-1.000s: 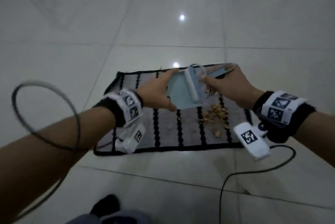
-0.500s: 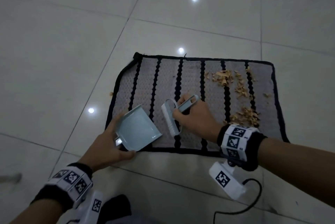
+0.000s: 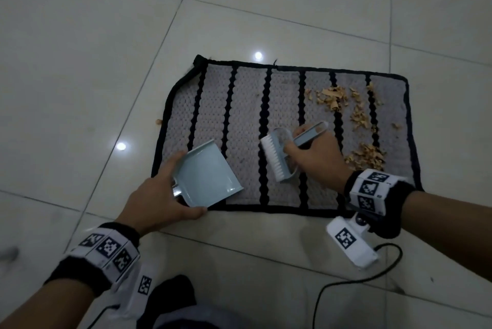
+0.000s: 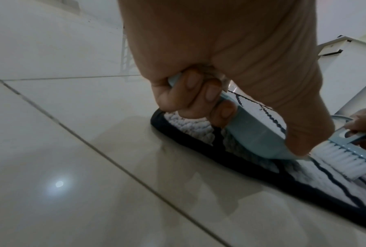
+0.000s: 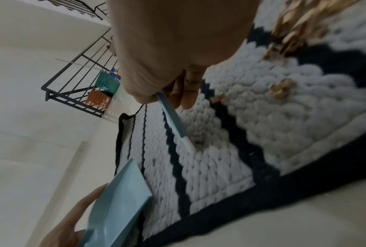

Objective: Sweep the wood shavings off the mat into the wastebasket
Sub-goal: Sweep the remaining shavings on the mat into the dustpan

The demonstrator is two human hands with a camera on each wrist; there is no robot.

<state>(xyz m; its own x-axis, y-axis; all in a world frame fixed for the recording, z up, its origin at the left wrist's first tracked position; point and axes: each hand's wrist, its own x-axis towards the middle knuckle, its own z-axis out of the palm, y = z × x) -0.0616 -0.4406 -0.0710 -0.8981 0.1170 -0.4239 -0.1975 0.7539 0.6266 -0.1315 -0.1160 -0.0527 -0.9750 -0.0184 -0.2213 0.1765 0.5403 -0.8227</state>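
Observation:
A grey mat (image 3: 245,105) with black stripes and a black border lies on the tiled floor. Tan wood shavings (image 3: 364,155) lie scattered over its right part, with another heap (image 3: 331,98) near the far edge. My left hand (image 3: 159,192) grips the handle of a pale blue dustpan (image 3: 206,175), held over the mat's near left corner; its fingers curl round the handle (image 4: 198,93). My right hand (image 3: 314,158) holds a pale blue hand brush (image 3: 279,160) with white bristles over the mat's middle, left of the shavings. No wastebasket is in view.
Glossy pale floor tiles (image 3: 80,62) surround the mat. One stray shaving (image 3: 159,121) lies on the floor off the mat's left edge. A black cable (image 3: 354,280) trails on the floor near my right wrist. A black wire rack (image 5: 78,80) with coloured baskets stands beyond the mat.
Both hands came down and toward me from above the mat's far side. The dustpan and brush have parted: dustpan now at the near left corner, brush over the middle.

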